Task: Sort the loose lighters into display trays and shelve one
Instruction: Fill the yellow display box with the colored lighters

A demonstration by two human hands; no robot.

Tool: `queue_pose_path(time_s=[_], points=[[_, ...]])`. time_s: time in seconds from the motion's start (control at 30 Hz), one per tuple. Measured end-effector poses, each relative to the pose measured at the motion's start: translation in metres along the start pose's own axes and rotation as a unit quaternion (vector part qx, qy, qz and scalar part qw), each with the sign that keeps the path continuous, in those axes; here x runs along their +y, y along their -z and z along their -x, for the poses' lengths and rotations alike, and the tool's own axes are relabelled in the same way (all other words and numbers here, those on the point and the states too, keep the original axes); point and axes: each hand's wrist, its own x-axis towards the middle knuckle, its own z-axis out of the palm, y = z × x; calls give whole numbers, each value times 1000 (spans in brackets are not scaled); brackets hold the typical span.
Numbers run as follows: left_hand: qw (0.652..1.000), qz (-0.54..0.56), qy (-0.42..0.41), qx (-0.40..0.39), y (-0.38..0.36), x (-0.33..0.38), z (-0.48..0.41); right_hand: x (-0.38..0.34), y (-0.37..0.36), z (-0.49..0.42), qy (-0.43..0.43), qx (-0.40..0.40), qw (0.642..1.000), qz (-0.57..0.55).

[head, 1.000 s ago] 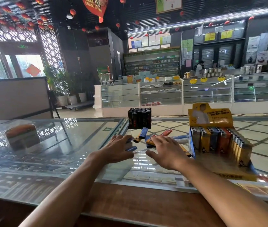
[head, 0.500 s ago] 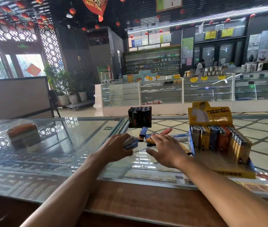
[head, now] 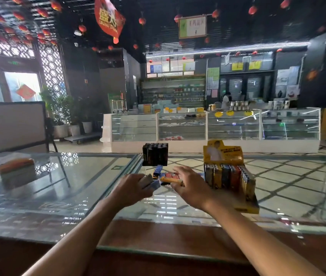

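Loose lighters (head: 158, 169) lie in a small heap on the glass counter (head: 78, 186), in the gap between the two hands. At the far left of the counter sits a wrapped package (head: 16, 172) with an orange band, well apart from everything else.

Further right, the left hand (head: 132, 189) has its fingers curled round a bundle (head: 149, 181) of grey and blue lighters. Their ends stick out past the knuckles toward the heap. Just beyond those fingertips are a blue lighter and a red one, lying flat on the glass; blur hides how many more lie under them.

Behind the heap a black block (head: 155, 154) of lighters packed upright stands near the far edge of the counter.

The right hand (head: 192, 188) reaches over the heap from the right with its fingers half bent and spread. An orange lighter (head: 169, 179) lies crosswise between the thumb below and the fingers above, and it looks pinched there, though the blur leaves some doubt.

Just beside that hand's wrist stands a yellow tray (head: 247, 207) with a tall printed back card. It is filled with standing lighters (head: 226, 176) in grey, yellow, blue and red rows.
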Motion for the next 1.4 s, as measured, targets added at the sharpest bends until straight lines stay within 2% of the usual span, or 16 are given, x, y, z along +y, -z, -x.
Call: queue_pose_path(time_s=[0.1, 0.2, 0.3, 0.4, 0.5, 0.67, 0.8, 1.0, 1.23, 1.4], points=[[990, 143, 7, 0, -6, 42, 7, 4, 20, 15, -12, 22, 994, -105], [959, 279, 35, -21, -16, 83, 8, 7, 44, 29, -32, 33, 971, -235], [942, 332, 10, -47, -27, 111, 7, 11, 66, 40, -54, 57, 943, -323], [930, 362, -7, -60, -39, 127, 2, 19, 81, 43, -79, 76, 934, -339], [918, 388, 25, -74, -51, 129, -11, 32, 89, 39, -99, 101, 932, -333], [863, 492, 93, -72, -65, 122, -34, 63, 110, 27, -102, 158, 929, -319], [863, 488, 110, -78, -72, 109, -55, 83, 135, 18, -89, 151, 940, -293], [864, 494, 100, -23, -90, 96, -60, 105, 146, -2, -53, 137, 965, -219], [865, 494, 76, -31, -92, 92, -60, 121, 148, 5, -32, 102, 950, -292], [874, 477, 66, -69, -93, 98, -57, 121, 149, 8, -16, 152, 940, -305]])
